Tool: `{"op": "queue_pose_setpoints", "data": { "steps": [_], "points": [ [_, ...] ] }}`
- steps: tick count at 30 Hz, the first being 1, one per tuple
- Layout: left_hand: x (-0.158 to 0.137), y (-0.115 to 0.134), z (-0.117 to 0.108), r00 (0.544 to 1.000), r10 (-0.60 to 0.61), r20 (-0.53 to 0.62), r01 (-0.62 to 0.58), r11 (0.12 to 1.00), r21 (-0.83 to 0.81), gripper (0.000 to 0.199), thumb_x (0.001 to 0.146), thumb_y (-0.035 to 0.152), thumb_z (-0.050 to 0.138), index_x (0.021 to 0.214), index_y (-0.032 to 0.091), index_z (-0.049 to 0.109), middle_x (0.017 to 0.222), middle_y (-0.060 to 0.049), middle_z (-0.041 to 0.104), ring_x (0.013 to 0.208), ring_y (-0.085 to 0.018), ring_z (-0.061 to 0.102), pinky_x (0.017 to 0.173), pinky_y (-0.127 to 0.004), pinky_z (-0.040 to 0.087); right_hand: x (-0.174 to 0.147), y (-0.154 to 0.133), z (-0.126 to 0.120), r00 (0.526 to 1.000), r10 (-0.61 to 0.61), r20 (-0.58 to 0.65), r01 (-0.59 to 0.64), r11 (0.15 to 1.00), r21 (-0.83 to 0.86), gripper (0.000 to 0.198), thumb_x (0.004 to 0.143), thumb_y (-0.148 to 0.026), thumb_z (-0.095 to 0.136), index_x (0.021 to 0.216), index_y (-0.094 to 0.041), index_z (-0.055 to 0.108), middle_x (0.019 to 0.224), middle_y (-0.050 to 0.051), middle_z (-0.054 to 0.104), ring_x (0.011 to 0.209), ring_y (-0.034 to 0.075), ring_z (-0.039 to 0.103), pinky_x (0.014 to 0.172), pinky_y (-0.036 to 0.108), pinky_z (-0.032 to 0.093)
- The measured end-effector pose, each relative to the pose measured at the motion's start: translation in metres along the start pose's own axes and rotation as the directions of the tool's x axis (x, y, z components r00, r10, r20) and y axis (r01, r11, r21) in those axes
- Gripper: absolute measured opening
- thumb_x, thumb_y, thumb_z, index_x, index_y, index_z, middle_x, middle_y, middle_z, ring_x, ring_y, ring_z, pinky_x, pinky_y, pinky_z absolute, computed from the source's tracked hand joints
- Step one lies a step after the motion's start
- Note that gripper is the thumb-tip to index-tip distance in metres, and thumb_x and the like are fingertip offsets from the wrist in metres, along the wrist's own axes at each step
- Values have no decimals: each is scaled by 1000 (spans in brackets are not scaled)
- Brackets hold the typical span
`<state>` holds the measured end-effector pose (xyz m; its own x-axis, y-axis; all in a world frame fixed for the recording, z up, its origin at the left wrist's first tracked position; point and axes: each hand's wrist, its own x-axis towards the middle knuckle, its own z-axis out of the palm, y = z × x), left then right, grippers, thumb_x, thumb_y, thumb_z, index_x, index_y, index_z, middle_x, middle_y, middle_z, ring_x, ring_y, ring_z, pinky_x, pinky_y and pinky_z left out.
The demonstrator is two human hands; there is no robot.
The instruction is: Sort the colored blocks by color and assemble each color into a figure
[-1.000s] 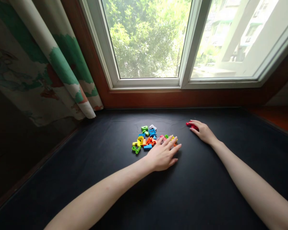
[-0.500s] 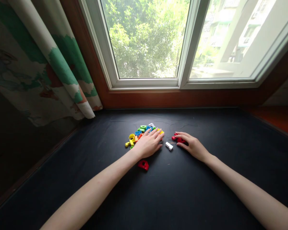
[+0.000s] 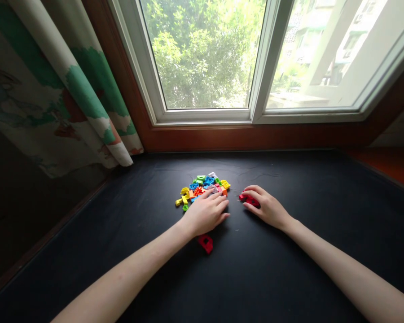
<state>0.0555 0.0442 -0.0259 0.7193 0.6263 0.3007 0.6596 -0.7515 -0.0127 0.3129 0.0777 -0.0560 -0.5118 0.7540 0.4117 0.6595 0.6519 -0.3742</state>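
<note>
My left hand lies palm down at the near edge of a pile of small plastic toy blocks, its fingers outstretched and covering part of the pile. Beneath its wrist a red block with a hole lies on the dark tabletop. To the right, my right hand has its thumb and fingers curved around several red blocks on the table. The pile mixes yellow, blue, green, orange and clear pieces, such as a yellow block at its right side. What lies under the left palm is hidden.
The black tabletop stretches to a brown wooden window frame. A patterned curtain hangs at the left, its lower end reaching the table's back left corner. Beyond the window are trees.
My left hand has drawn back toward me, uncovering more of the pile. The red block by its wrist slid nearer. My right hand and its red blocks shifted slightly left; the white block between the hands is out of sight.
</note>
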Motion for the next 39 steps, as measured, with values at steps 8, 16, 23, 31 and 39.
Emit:
{"op": "queue_pose_setpoints", "data": {
  "steps": [8,16,23,31,39],
  "points": [
    [-11,-32,-2,985,-97,-146,92,995,-34,26,97,20,44,103,18,68,108,-9,72,114,-25,62,105,-47,40,25,-17,5,990,-118,-71,106,982,-156,24,94,-26,50,114,-23,64,119,11,63,113,27,56,95,44,42],
    [-39,2,-20,993,-63,-103,46,987,-154,23,96,26,47,109,18,64,112,-8,70,110,-23,62,101,-42,46,75,-51,30,987,-132,91,157,914,-374,30,89,-30,60,117,-21,62,137,16,53,128,35,41,100,53,32],
    [-63,23,-20,999,-9,48,23,952,-304,40,92,31,54,131,20,54,134,-9,61,130,-24,51,112,-43,39,73,-57,24,978,-144,154,184,940,-286,19,85,-23,66,103,-20,61,116,12,66,125,33,46,100,52,30],
    [-52,14,-4,1000,-25,-6,23,986,-166,34,98,27,47,130,18,55,133,-11,61,128,-24,54,107,-43,46,52,-53,20,966,-221,134,236,966,-108,22,84,-22,65,105,-22,60,115,11,69,124,31,51,101,52,30],
    [-28,5,13,999,-19,-47,17,999,-40,29,99,21,44,123,15,58,129,-11,64,121,-24,60,101,-40,50,29,-10,-13,980,6,-200,15,994,104,29,90,-30,57,118,-22,57,113,10,68,107,27,63,94,45,46]
  ]
}}
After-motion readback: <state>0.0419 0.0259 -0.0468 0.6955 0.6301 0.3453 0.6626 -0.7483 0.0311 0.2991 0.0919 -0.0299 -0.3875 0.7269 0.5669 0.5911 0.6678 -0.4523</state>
